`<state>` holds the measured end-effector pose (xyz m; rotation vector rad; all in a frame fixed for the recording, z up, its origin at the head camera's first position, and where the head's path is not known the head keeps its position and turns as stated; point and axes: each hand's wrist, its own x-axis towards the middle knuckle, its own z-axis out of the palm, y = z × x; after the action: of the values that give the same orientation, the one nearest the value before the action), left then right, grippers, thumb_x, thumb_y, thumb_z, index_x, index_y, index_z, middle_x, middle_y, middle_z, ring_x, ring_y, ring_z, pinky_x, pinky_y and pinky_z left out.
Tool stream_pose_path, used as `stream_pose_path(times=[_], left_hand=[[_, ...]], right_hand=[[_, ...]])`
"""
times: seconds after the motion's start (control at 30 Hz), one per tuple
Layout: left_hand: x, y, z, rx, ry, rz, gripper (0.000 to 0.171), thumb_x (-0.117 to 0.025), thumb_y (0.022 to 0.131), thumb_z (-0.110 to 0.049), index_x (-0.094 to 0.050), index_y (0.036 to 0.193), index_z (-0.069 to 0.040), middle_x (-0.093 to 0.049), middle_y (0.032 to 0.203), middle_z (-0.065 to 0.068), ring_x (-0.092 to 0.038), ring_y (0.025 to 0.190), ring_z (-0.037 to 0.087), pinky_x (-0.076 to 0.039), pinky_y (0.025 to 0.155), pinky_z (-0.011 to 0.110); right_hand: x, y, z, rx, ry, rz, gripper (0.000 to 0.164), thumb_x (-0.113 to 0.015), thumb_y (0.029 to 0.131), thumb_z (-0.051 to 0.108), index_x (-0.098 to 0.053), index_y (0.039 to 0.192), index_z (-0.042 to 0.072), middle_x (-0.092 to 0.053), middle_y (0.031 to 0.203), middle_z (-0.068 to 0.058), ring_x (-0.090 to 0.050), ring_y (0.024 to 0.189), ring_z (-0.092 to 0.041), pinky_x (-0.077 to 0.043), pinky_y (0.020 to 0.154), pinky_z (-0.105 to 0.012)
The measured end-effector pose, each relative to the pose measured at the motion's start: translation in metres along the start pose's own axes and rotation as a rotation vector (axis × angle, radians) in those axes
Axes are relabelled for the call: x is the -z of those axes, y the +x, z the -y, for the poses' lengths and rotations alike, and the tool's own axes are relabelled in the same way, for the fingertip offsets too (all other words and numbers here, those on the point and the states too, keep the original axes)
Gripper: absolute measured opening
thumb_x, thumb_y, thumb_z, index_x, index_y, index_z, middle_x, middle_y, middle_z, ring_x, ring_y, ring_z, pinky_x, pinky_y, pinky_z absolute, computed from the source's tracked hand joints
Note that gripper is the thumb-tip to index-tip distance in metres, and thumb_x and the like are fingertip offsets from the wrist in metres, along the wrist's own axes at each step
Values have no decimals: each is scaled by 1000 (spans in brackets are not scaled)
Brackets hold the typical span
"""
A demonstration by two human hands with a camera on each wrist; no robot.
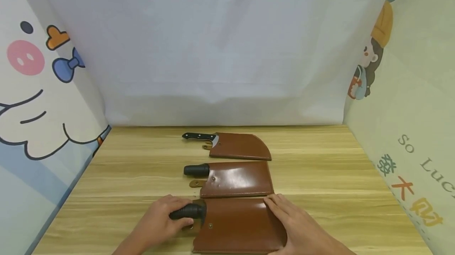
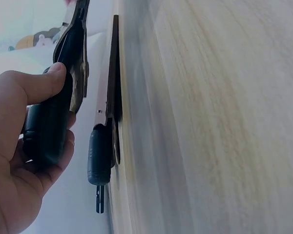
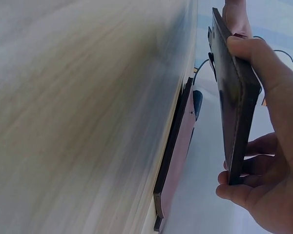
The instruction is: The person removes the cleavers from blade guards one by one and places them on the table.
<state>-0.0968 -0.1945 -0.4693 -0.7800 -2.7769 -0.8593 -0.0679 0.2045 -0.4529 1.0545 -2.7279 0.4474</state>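
Nearest me is a cleaver in a brown leather sheath [image 1: 238, 223], its black handle [image 1: 188, 210] pointing left. My left hand [image 1: 160, 219] grips that handle, thumb on one side and fingers on the other, as the left wrist view also shows. At the sheath's right end, my right hand [image 1: 302, 227] holds the edge between thumb and fingers. Both wrist views show this sheathed cleaver [image 3: 234, 92] raised off the table. The blade is hidden inside the leather.
Beyond it lie two more sheathed cleavers: a middle one [image 1: 239, 180] with a round black handle, and a far one [image 1: 241, 146] with a riveted black handle. The wood-grain table [image 1: 320, 160] ends at a white cloth backdrop [image 1: 224, 49], with printed side panels.
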Motion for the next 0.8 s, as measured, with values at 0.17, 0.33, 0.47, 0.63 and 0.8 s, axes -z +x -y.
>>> stream_pose_path(times=[0.17,0.33,0.47,0.63,0.8], left_hand=[[3,-1,0,28,18,4,40,-85,82,-41,-78,114,-19,-76,109,-7,-71,99,15,-58,85,39],[4,-3,4,50,12,1,40,-87,81,-38,-79,114,-16,-77,108,-6,-72,101,18,-58,87,41],[3,-6,10,50,23,-20,42,-87,81,-38,-79,114,-14,-77,108,-5,-72,99,18,-59,86,41],[6,-8,13,61,31,-22,43,-86,81,-38,-79,115,-13,-77,109,-4,-72,99,18,-58,85,42],[9,-10,15,70,19,-17,43,-84,82,-40,-78,115,-12,-76,110,-3,-72,100,20,-59,85,41]], right_hand=[[1,-2,-4,2,18,12,122,-70,72,84,-36,157,4,-51,148,-27,-55,131,-44,-56,89,-56],[2,-5,-6,-17,23,28,123,-70,71,84,-34,159,5,-49,149,-27,-53,133,-43,-56,90,-56],[3,-7,-8,-33,26,35,124,-70,70,85,-34,159,6,-49,150,-26,-52,134,-43,-55,91,-57],[2,-9,-12,-18,3,20,124,-72,70,83,-34,159,6,-50,149,-25,-54,132,-42,-55,91,-56],[1,-11,-14,-26,14,23,123,-71,70,84,-34,160,8,-49,151,-24,-53,134,-41,-56,91,-55]])
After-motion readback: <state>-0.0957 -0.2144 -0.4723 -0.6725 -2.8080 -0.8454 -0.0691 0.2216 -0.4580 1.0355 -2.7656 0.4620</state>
